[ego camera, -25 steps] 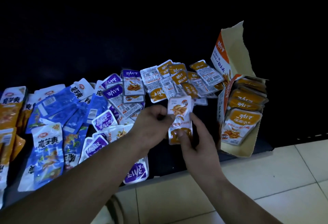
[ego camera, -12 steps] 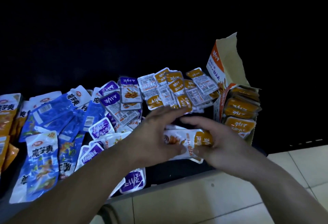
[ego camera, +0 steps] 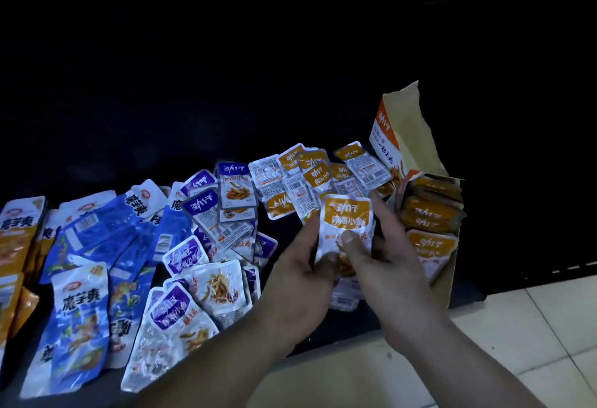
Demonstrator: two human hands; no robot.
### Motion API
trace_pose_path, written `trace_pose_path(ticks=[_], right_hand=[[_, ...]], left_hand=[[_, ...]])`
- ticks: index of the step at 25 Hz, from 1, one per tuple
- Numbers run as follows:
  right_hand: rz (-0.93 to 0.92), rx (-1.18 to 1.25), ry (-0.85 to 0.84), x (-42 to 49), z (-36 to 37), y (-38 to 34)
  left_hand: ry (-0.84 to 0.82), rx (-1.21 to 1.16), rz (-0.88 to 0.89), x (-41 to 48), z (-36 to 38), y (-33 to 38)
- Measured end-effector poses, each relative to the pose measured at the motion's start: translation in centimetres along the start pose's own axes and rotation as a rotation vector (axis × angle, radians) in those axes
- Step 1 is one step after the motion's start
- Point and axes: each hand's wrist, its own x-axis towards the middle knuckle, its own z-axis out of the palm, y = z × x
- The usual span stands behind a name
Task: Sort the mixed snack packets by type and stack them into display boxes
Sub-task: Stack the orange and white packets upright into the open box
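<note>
Both hands hold a small stack of orange-topped snack packets (ego camera: 347, 218) upright, label facing me. My left hand (ego camera: 300, 278) grips the stack's left edge and lower part. My right hand (ego camera: 384, 256) pinches it from the right, thumb on the front. Just right of the hands stands the torn-open cardboard display box (ego camera: 410, 136), with several orange packets (ego camera: 431, 210) stacked inside. More loose orange packets (ego camera: 310, 168) lie on the dark surface behind the hands.
Purple-topped packets (ego camera: 200, 207) lie mixed at centre left, blue packets (ego camera: 80, 317) farther left, and large orange packets (ego camera: 16, 233) at the left edge. The dark surface (ego camera: 365, 323) ends at a front edge over pale floor tiles (ego camera: 517, 343).
The packets lay sideways between my hands half a second ago; now they stand upright with the orange top up, closer to the box. The view has shifted slightly.
</note>
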Motion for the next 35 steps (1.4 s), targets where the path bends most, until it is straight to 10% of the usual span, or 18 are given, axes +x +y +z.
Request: trace_pose_path(ticks=[6,11,21,24,35], right_hand=[[-0.137,-0.161,0.063,1.9,-0.7,-1.4],[-0.236,-0.171,0.11,2.5,-1.0,-1.4],[-0.16,-0.141,0.069,1.1,-1.9,0.5],[-0.141,-0.181,0.056,0.5,-1.9,0.7],[-0.196,-0.174,0.18,-0.6,-2.6,1.9]], left_hand=[[0.286,0.714,0.123,6.5,-4.7,-0.4],[-0.044,1.116,-0.151,15.6,-6.4,-0.5],[-0.06,1.053,0.028,9.5,-1.8,-6.3],[0.208,0.723,0.244,9.2,-2.9,-6.9],[0.353,0.953,-0.126,13.7,-1.6,-3.9]])
